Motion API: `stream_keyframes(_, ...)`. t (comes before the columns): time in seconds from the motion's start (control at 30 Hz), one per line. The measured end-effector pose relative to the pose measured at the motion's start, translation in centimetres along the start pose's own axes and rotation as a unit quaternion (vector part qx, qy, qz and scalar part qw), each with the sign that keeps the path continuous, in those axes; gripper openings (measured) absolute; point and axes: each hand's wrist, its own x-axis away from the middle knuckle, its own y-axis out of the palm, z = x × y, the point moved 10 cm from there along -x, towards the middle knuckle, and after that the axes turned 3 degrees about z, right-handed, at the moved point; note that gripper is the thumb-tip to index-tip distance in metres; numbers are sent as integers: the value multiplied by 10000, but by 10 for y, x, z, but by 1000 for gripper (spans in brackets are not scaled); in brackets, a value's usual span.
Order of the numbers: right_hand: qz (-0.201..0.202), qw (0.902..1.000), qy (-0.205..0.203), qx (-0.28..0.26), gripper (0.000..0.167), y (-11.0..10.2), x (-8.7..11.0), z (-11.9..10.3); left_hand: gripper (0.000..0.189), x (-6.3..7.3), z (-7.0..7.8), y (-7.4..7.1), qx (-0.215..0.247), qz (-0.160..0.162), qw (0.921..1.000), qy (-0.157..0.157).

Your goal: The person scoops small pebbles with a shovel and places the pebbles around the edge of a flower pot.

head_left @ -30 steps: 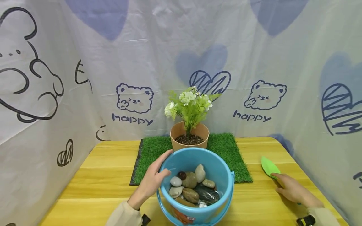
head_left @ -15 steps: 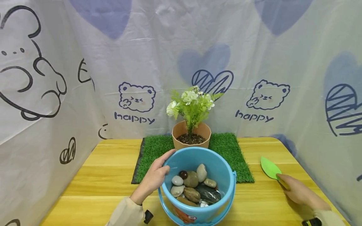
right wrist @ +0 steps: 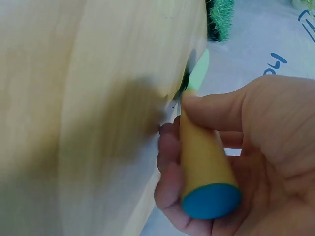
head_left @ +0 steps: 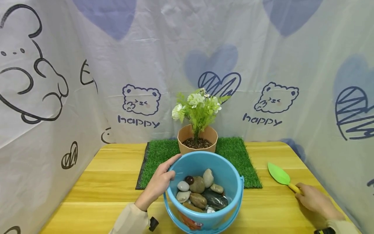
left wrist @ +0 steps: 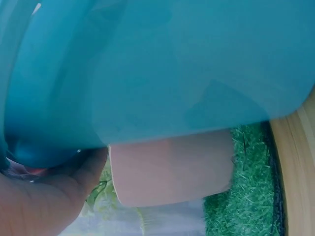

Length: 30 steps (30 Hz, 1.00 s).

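A light blue bucket point(head_left: 219, 221) stands at the front middle in the head view, holding several stones point(head_left: 197, 185). My left hand point(head_left: 159, 180) grips its left rim, thumb over the inside. In the left wrist view the bucket's wall point(left wrist: 172, 73) fills the top, and the hand point(left wrist: 47, 199) is at the lower left edge. To the right, my right hand point(head_left: 315, 200) holds a garden trowel point(head_left: 279, 174) with a green blade and yellow handle. The right wrist view shows thumb and fingers curled round the handle point(right wrist: 204, 152), its blue end toward the camera.
Behind the bucket, a tan flowerpot point(head_left: 197, 149) with white flowers point(head_left: 196, 100) stands on a green artificial grass mat point(head_left: 233, 162). The wooden table point(head_left: 96, 188) is enclosed by a printed white curtain point(head_left: 163, 58) at the back and sides.
My right hand has slid back along the trowel, from near the blade to the handle, so the yellow handle now shows. The left hand stays on the bucket's rim.
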Motion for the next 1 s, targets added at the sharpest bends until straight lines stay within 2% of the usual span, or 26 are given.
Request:
stream_keyframes(0.17,46,9995,268,-158,37,-5,-1,-1,70,-1,0,0,-12,-134,9997,181)
stream_keyframes(0.43,1046,9922,565,-369,59,-27,3,-18,69,-2,-2,0,154,-81,9995,274)
stream_keyframes(0.6,1490,9860,602,-443,71,-35,-1,-48,63,-2,-5,-4,415,51,9991,34)
stream_keyframes(0.7,1744,9824,438,-513,65,-42,-2,-69,61,-2,-7,-3,585,0,9982,-156)
stream_keyframes(0.8,1894,9794,291,-641,60,-50,-2,-89,67,-3,-8,2,726,-233,9967,-294)
stream_keyframes(0.9,1970,9768,177,-821,57,-57,-2,-108,74,-6,-8,7,809,-505,9951,-278)
stream_keyframes(1.0,2092,9734,53,-936,53,-64,0,-126,77,-9,-5,9,745,-690,9948,-103)
